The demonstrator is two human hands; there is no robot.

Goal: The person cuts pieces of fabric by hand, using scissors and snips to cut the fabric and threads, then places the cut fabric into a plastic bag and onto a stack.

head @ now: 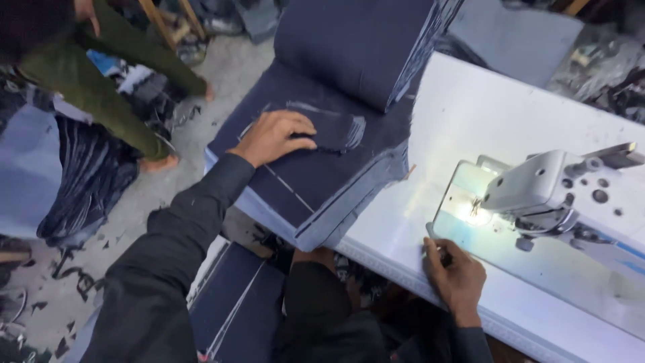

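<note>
picking-up step: left hand [277,136] lies flat, unclenched, on the top small cut piece [332,130] of the navy fabric stack [316,181], while right hand [455,274] pinches a small dark tool [435,243] on the near tabletop [430,134] by the sewing machine [557,191]; lifting one ply alone seems the need.

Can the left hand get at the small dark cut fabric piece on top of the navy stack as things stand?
Probably yes: the left hand already lies flat on the small dark cut fabric piece atop the stack of navy cloth panels, with nothing over it. The right hand is away on the white table.
</note>
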